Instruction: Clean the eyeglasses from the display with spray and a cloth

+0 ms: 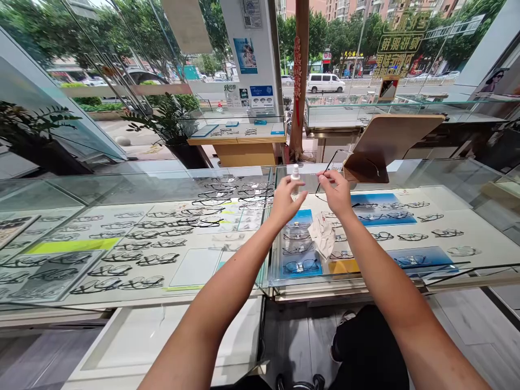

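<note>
My right hand [336,190] pinches a pair of thin dark-framed eyeglasses [320,183] by a part near the fingertips. The glasses are tilted up over the right-hand glass counter, and part of the frame is hidden by my fingers. My left hand [287,199] is at a small white spray bottle [295,172] standing on the counter. Its thumb and fingers are apart, with the bottle just behind them; whether they touch it I cannot tell. Below the hands, a crumpled pale cloth or tissue [323,237] lies on the glass.
Rows of eyeglasses [158,234] fill the left display case, some on its glass top. A wooden-backed mirror or stand [396,141] rises right of my hands. An open white drawer [134,338] juts out below left. Another counter [239,131] stands by the window.
</note>
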